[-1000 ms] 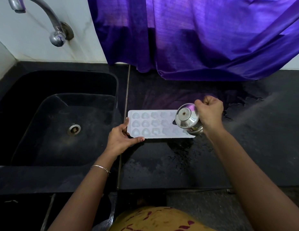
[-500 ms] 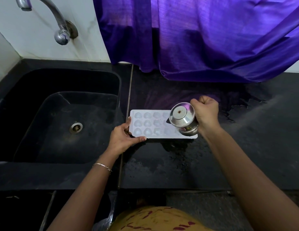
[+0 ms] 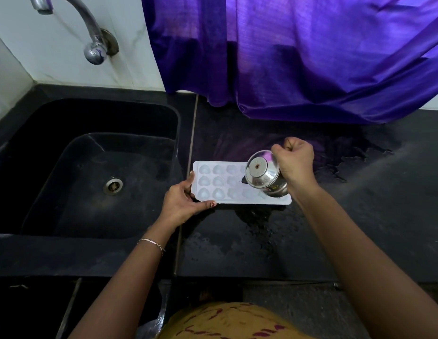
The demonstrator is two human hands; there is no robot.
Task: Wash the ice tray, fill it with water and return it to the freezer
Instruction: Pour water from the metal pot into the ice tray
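See purple curtain (image 3: pixel 298 57) hanging beyond and above both hands, lower folds reaching the counter just past the right hand (image 3: pixel 295 162). Have black countertop (image 3: pixel 237 245) under both hands and forearms, with a seam passing beneath the left hand (image 3: pixel 181 204). Note black sink (image 3: pixel 129 118) sunk into the counter on the outer side of the left hand, well apart from the right. Have white wall (image 3: pixel 54 57) behind the sink, far beyond the left hand. See yellow patterned garment (image 3: pixel 225 321) at bottom edge, between the forearms. Find white ice tray (image 3: pixel 219 182) lying flat on the counter between the hands, heart-shaped cells in three rows facing up. See wet patch (image 3: pixel 257 221) on the counter just nearer than the tray. Note chrome tap (image 3: pixel 88 23) on the wall, far beyond the left hand, spout over the sink. Pinching tray's near-left corner with left hand: thumb along near edge, fingers on the left end. Gripping steel cup (image 3: pixel 264 177) with right hand, fingers curled into a fist against its side; handle hidden. Holding cup tilted above tray's right end, flat round end turned up and toward the left hand, other end low over the cells. Cannot tell whether water runs out. See round metal drain (image 3: pixel 112 185) in sink floor, left of left hand. Note thin bracelet (image 3: pixel 152 242) on left wrist.
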